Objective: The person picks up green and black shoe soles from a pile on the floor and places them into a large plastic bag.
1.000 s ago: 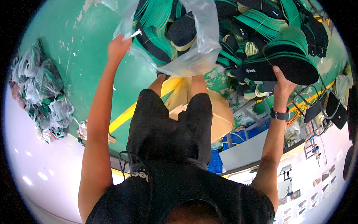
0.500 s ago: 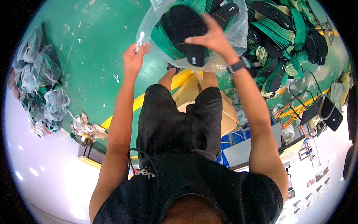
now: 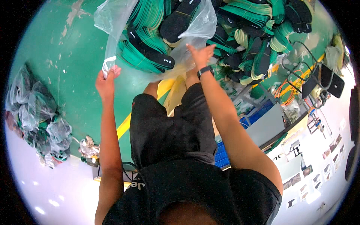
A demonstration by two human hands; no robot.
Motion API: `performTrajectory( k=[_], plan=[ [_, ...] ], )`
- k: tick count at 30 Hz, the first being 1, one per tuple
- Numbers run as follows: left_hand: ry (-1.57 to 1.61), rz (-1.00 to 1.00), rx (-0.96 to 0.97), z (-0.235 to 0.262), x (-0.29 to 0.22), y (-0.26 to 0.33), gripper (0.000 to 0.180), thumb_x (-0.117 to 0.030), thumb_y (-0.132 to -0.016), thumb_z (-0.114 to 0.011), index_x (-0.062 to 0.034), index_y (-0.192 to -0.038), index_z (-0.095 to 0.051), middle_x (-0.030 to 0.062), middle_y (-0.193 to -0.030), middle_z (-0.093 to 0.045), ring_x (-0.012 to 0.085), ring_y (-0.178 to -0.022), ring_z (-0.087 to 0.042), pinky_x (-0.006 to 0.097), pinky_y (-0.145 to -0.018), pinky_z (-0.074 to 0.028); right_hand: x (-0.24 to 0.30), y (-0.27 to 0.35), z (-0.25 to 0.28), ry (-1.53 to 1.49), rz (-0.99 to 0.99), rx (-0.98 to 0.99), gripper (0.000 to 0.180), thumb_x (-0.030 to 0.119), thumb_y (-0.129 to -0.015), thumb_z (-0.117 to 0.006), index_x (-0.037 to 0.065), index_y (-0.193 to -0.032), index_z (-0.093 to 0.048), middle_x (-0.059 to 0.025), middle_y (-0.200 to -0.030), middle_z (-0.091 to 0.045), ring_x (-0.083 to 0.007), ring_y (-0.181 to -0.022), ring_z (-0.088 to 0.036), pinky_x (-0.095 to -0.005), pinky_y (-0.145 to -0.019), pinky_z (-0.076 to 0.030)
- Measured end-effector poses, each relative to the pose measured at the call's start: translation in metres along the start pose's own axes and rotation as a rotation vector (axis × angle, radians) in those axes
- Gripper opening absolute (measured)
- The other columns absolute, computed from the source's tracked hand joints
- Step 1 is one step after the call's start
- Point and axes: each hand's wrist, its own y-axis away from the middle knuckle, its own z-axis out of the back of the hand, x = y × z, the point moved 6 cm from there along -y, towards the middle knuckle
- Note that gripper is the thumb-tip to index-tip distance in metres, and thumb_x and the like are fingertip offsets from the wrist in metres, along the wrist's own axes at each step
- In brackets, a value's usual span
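1. Now, head view: my left hand [image 3: 107, 80] pinches the bag [image 3: 195, 30] rim shut between its fingers, holding it up over the green floor [image 3: 56, 45].
2. My right hand [image 3: 200, 56] is open, fingers spread against the bag's side, gripping nothing.
3. The soles [image 3: 150, 52] sit bundled inside; I judge the thin plastic could tear or slip from my pinch, spilling them by the pile [image 3: 258, 41].
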Motion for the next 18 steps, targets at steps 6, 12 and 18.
performTrajectory(
  k=[6,12,18],
  plan=[
    [-0.046,-0.008,-0.180,0.004,0.035,-0.027,0.021,0.006,-0.078,-0.051,0.0081,-0.099,-0.049,0.0139,-0.091,-0.058,0.0225,-0.075,-0.062,0.033,-0.068,-0.054,-0.043,0.034,-0.039,-0.286,0.023,0.639,0.045,0.042,-0.083,-0.058,0.000,-0.069,-0.064,-0.0224,-0.064,-0.061,-0.0363,-0.067,-0.064,-0.0417,-0.060,-0.050],
    [0.090,-0.019,-0.329,0.015,-0.011,-0.035,0.030,0.006,-0.075,-0.048,0.0039,-0.104,-0.044,0.0117,-0.081,-0.053,0.0175,-0.060,-0.052,0.027,-0.052,-0.043,-0.007,0.044,0.078,-0.891,-0.166,0.736,0.046,0.040,-0.085,-0.057,-0.002,-0.068,-0.057,-0.0157,-0.053,-0.051,-0.0288,-0.051,-0.053,-0.0393,-0.050,-0.040],
    [-0.249,-0.145,-0.101,-0.007,-0.013,-0.062,0.024,-0.006,-0.080,-0.044,0.0012,-0.103,-0.050,0.0085,-0.076,-0.051,0.0128,-0.054,-0.045,0.023,-0.045,-0.034,-0.070,-0.003,0.085,-0.643,0.109,0.797,0.039,0.036,-0.089,-0.056,0.000,-0.074,-0.056,-0.0019,-0.057,-0.047,-0.0123,-0.053,-0.045,-0.0312,-0.052,-0.040]
  ],
)
